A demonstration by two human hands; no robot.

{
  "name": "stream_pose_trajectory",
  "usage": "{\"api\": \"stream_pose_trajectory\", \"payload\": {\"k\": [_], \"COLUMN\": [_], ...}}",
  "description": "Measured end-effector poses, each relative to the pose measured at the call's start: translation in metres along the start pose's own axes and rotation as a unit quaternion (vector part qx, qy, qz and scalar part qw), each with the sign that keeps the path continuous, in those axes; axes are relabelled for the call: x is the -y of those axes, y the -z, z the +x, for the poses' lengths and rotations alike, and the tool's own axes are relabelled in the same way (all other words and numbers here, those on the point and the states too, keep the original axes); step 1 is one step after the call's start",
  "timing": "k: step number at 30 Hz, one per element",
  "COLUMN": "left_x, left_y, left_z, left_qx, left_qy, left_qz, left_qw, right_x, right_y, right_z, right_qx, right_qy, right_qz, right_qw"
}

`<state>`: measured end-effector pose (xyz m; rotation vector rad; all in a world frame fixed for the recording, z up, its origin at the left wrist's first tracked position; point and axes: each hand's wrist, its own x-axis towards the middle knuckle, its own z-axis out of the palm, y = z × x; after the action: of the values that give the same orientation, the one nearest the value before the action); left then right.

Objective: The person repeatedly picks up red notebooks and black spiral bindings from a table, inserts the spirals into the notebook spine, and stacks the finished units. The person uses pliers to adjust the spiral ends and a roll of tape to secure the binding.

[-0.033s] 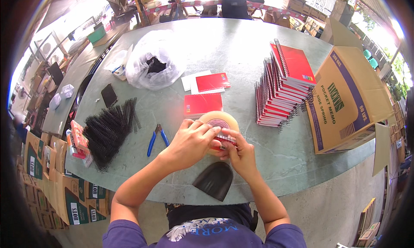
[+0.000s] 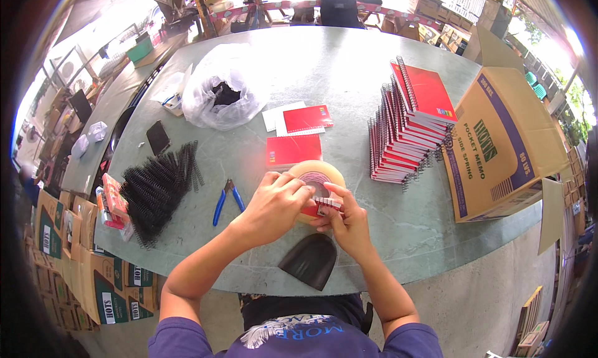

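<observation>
Over a large roll of clear tape [image 2: 336,174], both my hands work on a small red notebook [image 2: 329,203] with its spiral-bound edge turned up. My left hand [image 2: 274,205] closes its fingertips on one end of that edge. My right hand [image 2: 347,226] pinches the other end between thumb and fingers. My fingers hide most of the notebook. Just nearer to me lies a dark rounded pad [image 2: 310,262]. Blue-handled pliers [image 2: 219,207] rest left of my left hand. Beyond the tape are a red notebook block [image 2: 294,150] and loose red and white sheets [image 2: 305,118].
Black spiral coils [image 2: 152,193] are heaped at the left, beside orange-and-white packets [image 2: 113,202] and a dark flat piece [image 2: 158,137]. A white plastic bag [image 2: 218,96] stands far left. At right, stacked spiral notebooks [image 2: 411,127] lean near an open carton [image 2: 498,152]. The table edge [image 2: 249,288] curves before me.
The notebook's bound edge has tilted up between my fingers, so more of its spiral loops show. My right fingers have shifted slightly; the other things stay put.
</observation>
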<state>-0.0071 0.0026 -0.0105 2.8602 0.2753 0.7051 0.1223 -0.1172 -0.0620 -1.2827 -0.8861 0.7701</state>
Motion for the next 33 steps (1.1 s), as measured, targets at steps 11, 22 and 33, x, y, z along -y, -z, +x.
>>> {"api": "stream_pose_trajectory", "payload": {"k": [11,22,33], "left_x": [-0.001,-0.012,-0.014], "left_y": [0.000,-0.028,0.025], "left_z": [0.006,0.018,0.040], "left_qx": [0.041,0.014,-0.299], "left_qy": [0.043,-0.042,0.149], "left_qz": [-0.044,-0.168,-0.154], "left_qw": [0.997,0.985,0.930], "right_x": [-0.006,-0.021,0.037], "right_y": [0.007,0.013,0.047], "right_z": [-0.008,-0.012,0.008], "right_qx": [-0.010,-0.020,-0.085], "right_qy": [-0.064,-0.002,0.118], "right_qz": [0.071,-0.020,0.037], "right_qw": [0.995,1.000,0.989]}}
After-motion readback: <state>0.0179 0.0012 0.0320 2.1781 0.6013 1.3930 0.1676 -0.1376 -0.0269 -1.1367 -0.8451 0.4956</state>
